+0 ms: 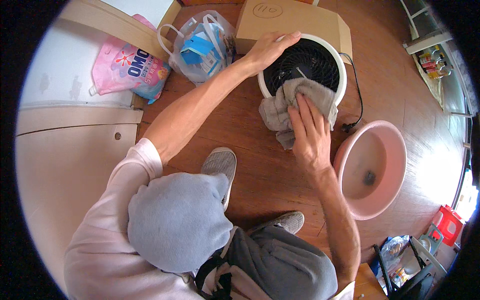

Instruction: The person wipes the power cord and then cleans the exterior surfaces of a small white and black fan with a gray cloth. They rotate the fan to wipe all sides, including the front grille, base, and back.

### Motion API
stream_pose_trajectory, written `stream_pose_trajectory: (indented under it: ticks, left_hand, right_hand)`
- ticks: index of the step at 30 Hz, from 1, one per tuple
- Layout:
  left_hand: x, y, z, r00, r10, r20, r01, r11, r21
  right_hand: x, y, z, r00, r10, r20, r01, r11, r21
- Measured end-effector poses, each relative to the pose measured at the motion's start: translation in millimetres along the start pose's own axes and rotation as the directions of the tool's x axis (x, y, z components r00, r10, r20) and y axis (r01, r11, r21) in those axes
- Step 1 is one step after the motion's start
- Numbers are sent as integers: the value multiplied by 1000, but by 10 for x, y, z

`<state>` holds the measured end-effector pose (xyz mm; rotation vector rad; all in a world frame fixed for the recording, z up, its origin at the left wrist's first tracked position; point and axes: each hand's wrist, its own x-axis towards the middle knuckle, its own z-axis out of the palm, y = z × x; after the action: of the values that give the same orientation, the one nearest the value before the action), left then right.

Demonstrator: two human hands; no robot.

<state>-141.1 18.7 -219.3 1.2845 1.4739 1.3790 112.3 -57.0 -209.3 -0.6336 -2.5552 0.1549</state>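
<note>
A round electric fan (303, 60) with a white rim and a black spiral grille is before me over the wooden floor. My left hand (272, 50) grips the rim at its upper left, thumb lying along the top. A grey-brown cloth (296, 101) is bunched over the lower part of the grille and hangs past the rim. My right hand (310, 135) presses the cloth against the grille with outstretched fingers. From the fan's right side runs a black power cord (360, 88), its plug (348, 127) on the floor near a pink basin (398, 168).
Murky water with a dark clump (369, 177) is in the basin. Behind the fan lies a cardboard box (296, 17). A plastic bag (202, 45) and an OMO detergent pouch (127, 67) stand at left. A red stool (448, 225) is at far right.
</note>
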Motion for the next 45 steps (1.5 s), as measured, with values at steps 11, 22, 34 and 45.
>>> stream_pose_trajectory:
  ticks: [11, 22, 34, 45]
  left_hand:
    - [-39, -107, -21, 998, -38, -51, 37, 999, -13]
    - [8, -155, -83, 999, -52, -12, 53, 997, 51]
    - [-20, -153, -3, 994, -98, -40, 97, 995, -31]
    - [-42, -110, -8, 974, -183, -137, 177, 983, -52]
  right_hand:
    - [1195, 422, 39, 970, 103, -222, -152, 963, -220]
    - [282, 116, -37, 984, -176, 35, 178, 981, -74]
    - [1117, 521, -1049, 990, 136, -20, -128, 964, 234]
    - [1163, 234, 71, 991, 28, -132, -52, 982, -183]
